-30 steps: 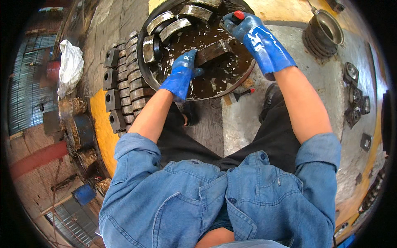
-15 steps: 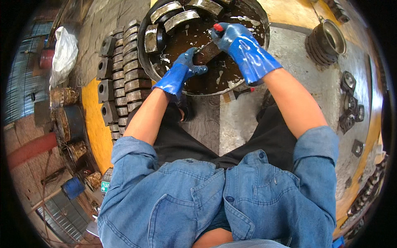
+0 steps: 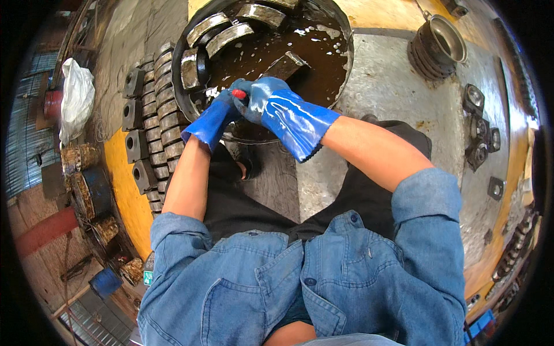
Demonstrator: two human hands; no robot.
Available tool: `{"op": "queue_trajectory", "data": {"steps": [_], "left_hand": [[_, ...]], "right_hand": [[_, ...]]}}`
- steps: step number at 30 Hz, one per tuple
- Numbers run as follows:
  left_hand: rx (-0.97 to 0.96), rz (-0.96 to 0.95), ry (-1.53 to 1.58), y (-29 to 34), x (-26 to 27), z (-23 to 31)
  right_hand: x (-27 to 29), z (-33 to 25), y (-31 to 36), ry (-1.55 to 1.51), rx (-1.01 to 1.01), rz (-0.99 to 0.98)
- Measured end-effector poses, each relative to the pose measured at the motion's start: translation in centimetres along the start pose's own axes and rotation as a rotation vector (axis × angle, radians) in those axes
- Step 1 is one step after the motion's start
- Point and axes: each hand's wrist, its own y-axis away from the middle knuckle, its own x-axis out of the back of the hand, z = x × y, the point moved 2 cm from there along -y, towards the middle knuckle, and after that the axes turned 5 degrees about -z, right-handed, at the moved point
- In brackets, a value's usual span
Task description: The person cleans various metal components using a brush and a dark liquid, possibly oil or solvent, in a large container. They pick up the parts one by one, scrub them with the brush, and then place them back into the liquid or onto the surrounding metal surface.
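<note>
Above a round basin (image 3: 347,63) of dark liquid (image 3: 323,66), a person's right hand (image 3: 264,97) is wrapped around a red-ended tool (image 3: 238,93), seemingly for firm control; the left hand (image 3: 225,107) meets it, its grip hidden. Just beyond, a metal block (image 3: 285,67) slants in the basin, while curved pieces (image 3: 229,39) crowd one side, apparently leaving the middle free.

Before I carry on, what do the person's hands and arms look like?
The left hand and right hand wear shiny blue gloves, darker toward the fingers, with wide, flared cuffs. Above them are bare forearms and rolled-up blue denim sleeves.
</note>
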Motion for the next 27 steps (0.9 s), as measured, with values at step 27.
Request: {"op": "queue_trajectory", "data": {"steps": [27], "left_hand": [[0.016,0.499,-0.713,-5.5,-7.5,6.4]], "right_hand": [[11.7,9.6,0.7,-0.019,-0.218,0.509]]}}
